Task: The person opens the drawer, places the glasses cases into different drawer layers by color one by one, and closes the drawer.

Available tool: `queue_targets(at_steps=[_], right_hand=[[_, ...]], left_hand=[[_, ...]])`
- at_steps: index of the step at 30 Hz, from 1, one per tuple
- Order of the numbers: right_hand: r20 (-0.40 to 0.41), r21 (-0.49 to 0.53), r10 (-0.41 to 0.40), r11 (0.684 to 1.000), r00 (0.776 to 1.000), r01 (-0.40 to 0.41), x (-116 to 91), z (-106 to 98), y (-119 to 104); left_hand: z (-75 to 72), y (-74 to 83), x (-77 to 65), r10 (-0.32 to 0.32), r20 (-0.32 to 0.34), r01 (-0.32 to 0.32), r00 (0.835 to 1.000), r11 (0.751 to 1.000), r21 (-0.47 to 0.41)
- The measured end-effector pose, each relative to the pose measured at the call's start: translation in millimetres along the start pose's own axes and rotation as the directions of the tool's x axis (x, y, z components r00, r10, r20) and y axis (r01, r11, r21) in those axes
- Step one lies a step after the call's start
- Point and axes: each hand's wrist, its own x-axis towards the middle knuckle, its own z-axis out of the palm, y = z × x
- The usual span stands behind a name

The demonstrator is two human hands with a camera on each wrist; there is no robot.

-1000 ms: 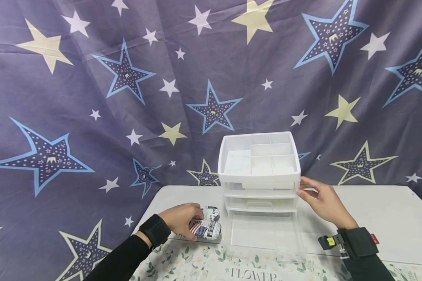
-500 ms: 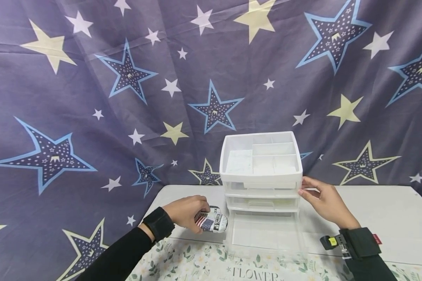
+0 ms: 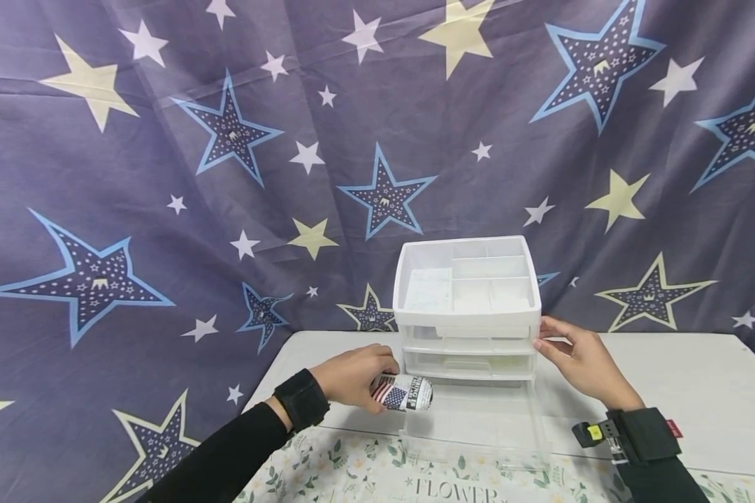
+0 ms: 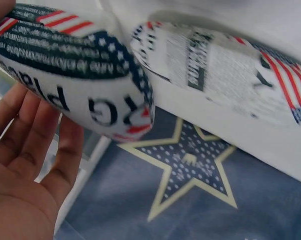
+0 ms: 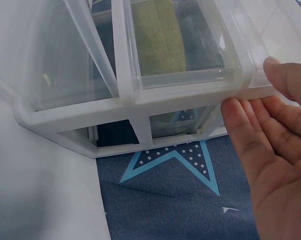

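My left hand (image 3: 355, 376) grips a rounded, newspaper-print bundle (image 3: 405, 392) with an American flag pattern. The bundle's right end hangs over the left edge of a clear bottom drawer (image 3: 478, 423), pulled out toward me. A second, matching bundle (image 4: 215, 70) lies on the white surface in the left wrist view; in the head view my left hand hides it. On the right, my right hand (image 3: 581, 363) holds the side of the white drawer unit (image 3: 468, 318), thumb toward the front. Its fingertips (image 5: 233, 107) meet the white frame in the right wrist view.
The unit's divided top tray (image 3: 487, 269) sits above two closed drawers. A yellow-green item (image 5: 158, 37) shows through a clear drawer wall. Floral cloth (image 3: 327, 464) covers the front of the white table (image 3: 660, 391); a star-patterned curtain (image 3: 277, 105) hangs behind.
My left hand has lifted the flag-print bundle and carried it right, from beside the other bundle to the open drawer's left edge. My right hand stays at the unit's side.
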Motion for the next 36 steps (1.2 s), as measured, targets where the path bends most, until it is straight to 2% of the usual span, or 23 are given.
queue_targets(at_steps=[7, 13, 21, 31, 36], right_hand=[[-0.004, -0.004, -0.006, 1.0, 1.0, 0.006, 0, -1, 1], [-0.006, 0.006, 0.0, 1.0, 1.0, 0.0, 0, -1, 0], [0.003, 0.013, -0.007, 1.0, 1.0, 0.007, 0, -1, 2], [-0.006, 0.022, -0.023, 0.999, 1.0, 0.023, 1, 1, 4], [-0.008, 0.037, -0.024, 0.999, 1.0, 0.025, 2, 1, 5]], left_hand=[[5.5, 17.7, 15.2, 0.019, -0.039, -0.02, 0.999, 0.999, -0.036], [10.1, 30.1, 28.0, 0.068, -0.062, -0.068, 0.996, 0.998, 0.004], [21.6, 43.8, 42.6, 0.103, -0.092, -0.1, 0.99, 0.995, 0.029], [24.6, 63.1, 59.6, 0.154, -0.106, -0.145, 0.982, 0.985, 0.09], [30.0, 69.0, 67.3, 0.154, -0.082, -0.143, 0.985, 0.982, 0.124]])
